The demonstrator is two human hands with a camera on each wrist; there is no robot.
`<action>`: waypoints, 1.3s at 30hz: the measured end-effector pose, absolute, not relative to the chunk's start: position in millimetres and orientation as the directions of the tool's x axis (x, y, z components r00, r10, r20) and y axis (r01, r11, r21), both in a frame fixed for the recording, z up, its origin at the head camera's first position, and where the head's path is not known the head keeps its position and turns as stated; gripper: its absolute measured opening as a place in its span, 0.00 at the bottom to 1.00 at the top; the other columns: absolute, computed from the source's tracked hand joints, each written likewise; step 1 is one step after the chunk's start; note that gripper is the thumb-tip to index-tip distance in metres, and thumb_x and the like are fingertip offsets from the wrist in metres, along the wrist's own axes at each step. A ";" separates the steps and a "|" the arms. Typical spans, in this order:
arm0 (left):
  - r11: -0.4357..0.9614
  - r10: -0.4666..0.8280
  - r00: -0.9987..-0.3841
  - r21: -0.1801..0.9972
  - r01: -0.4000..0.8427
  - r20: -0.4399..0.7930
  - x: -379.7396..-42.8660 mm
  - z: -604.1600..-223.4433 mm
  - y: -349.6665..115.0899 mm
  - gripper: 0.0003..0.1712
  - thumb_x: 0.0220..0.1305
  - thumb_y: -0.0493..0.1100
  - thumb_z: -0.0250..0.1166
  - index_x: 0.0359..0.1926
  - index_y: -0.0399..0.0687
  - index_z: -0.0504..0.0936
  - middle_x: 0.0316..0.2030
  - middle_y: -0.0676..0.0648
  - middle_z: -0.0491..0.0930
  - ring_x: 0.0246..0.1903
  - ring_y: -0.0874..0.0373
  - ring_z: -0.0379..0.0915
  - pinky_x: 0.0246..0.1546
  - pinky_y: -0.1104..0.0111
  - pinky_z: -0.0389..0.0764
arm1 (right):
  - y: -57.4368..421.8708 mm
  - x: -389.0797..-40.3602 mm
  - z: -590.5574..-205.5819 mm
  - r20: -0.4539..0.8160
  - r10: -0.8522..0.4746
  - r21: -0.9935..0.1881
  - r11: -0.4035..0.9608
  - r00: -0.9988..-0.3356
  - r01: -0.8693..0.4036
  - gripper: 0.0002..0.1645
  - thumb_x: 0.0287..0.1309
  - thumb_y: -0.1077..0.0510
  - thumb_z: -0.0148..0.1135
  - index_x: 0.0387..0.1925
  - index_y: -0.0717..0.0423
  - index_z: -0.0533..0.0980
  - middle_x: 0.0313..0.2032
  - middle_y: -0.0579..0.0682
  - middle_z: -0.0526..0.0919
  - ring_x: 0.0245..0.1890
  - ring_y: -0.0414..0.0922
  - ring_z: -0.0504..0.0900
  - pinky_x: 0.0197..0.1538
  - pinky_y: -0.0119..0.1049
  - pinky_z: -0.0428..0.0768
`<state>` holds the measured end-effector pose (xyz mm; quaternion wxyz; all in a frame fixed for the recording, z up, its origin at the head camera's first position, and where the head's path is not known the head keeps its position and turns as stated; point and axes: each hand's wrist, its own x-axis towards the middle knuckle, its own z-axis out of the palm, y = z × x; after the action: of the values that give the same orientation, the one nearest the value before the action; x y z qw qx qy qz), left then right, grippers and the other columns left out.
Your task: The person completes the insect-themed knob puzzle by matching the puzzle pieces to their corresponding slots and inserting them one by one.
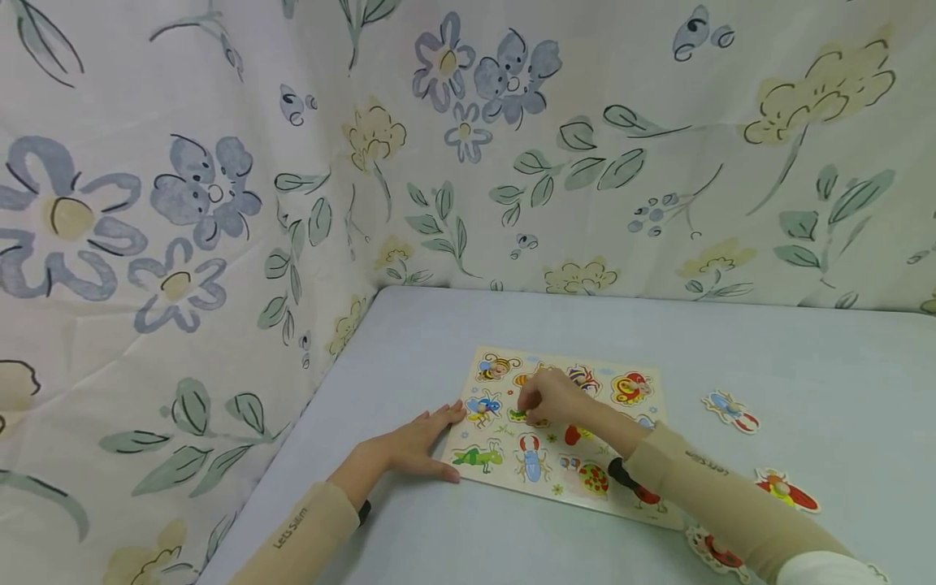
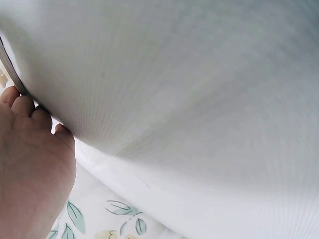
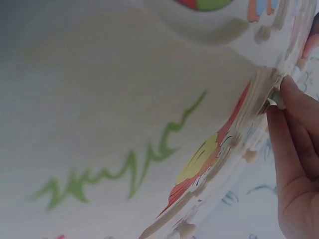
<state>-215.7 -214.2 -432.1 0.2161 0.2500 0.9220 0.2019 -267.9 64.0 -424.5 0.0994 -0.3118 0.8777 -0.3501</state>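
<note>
pieces (image 1: 731, 411), at least three loose, lie right of one board (image 1: 504, 479) on the surface (image 1: 629, 321), left hand (image 1: 417, 445) touching its edge with fingers extended, right hand (image 1: 553, 396), angled down, pinching one green piece (image 1: 517, 415) mid-board.

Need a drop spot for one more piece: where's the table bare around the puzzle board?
Free: tabletop behind the puzzle board, up to the floral curtain; also right of the blue beetle piece. Crowded: the board's left edge, where the left hand rests, and its front-right corner, where the right sleeve crosses near two red pieces.
</note>
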 end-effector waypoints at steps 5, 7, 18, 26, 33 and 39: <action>0.795 0.545 -0.784 0.481 0.370 -0.297 -216.0 -432.7 -213.4 0.57 0.52 0.60 0.73 0.75 0.45 0.53 0.76 0.47 0.47 0.74 0.49 0.42 0.73 0.53 0.47 | 66.2 -266.3 -425.0 0.057 -0.630 -0.654 0.562 -0.774 -0.506 0.08 0.47 0.71 0.72 0.27 0.56 0.83 0.29 0.43 0.84 0.30 0.36 0.78 0.35 0.30 0.80; 0.796 0.543 -0.785 0.482 0.367 -0.299 -215.9 -432.4 -213.3 0.57 0.52 0.60 0.73 0.75 0.46 0.54 0.76 0.47 0.47 0.74 0.49 0.42 0.73 0.53 0.48 | 68.3 -266.2 -423.3 0.057 -0.639 -0.651 0.559 -0.767 -0.514 0.07 0.48 0.69 0.72 0.28 0.56 0.84 0.29 0.43 0.84 0.31 0.37 0.79 0.36 0.30 0.81; 0.794 0.549 -0.782 0.476 0.378 -0.296 -216.4 -434.6 -214.4 0.57 0.52 0.61 0.73 0.75 0.45 0.54 0.76 0.47 0.47 0.74 0.49 0.42 0.73 0.53 0.47 | 108.0 -265.2 -412.5 -0.003 -0.623 -0.731 0.535 -0.782 -0.424 0.12 0.53 0.64 0.71 0.41 0.63 0.84 0.38 0.53 0.87 0.40 0.47 0.85 0.42 0.38 0.85; 0.802 0.539 -0.788 0.467 0.373 -0.297 -215.6 -434.2 -213.9 0.57 0.52 0.61 0.72 0.75 0.46 0.54 0.76 0.47 0.47 0.74 0.48 0.42 0.73 0.53 0.48 | 157.2 -252.4 -405.4 -0.031 -0.592 -0.758 0.539 -0.805 -0.368 0.15 0.55 0.62 0.69 0.44 0.67 0.82 0.41 0.58 0.86 0.42 0.52 0.85 0.43 0.40 0.85; 0.794 0.547 -0.783 0.481 0.372 -0.297 -214.9 -431.3 -213.3 0.58 0.53 0.60 0.72 0.75 0.43 0.53 0.76 0.45 0.47 0.74 0.47 0.42 0.73 0.52 0.47 | 206.8 -239.0 -403.7 -0.052 -0.505 -0.733 0.605 -0.861 -0.311 0.17 0.54 0.62 0.70 0.44 0.68 0.82 0.41 0.58 0.86 0.42 0.53 0.85 0.42 0.39 0.85; 0.795 0.548 -0.782 0.475 0.376 -0.297 -214.1 -429.9 -212.3 0.58 0.53 0.61 0.72 0.75 0.43 0.53 0.76 0.44 0.47 0.74 0.46 0.42 0.73 0.51 0.47 | 238.3 -232.1 -396.4 -0.081 -0.412 -0.704 0.668 -0.907 -0.240 0.17 0.56 0.60 0.69 0.45 0.67 0.82 0.42 0.59 0.86 0.44 0.55 0.84 0.42 0.44 0.85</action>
<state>-214.1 -212.3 -429.9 0.2152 0.2503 0.9227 0.1992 -232.1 238.3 -396.4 0.1175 -0.1801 0.9057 -0.3653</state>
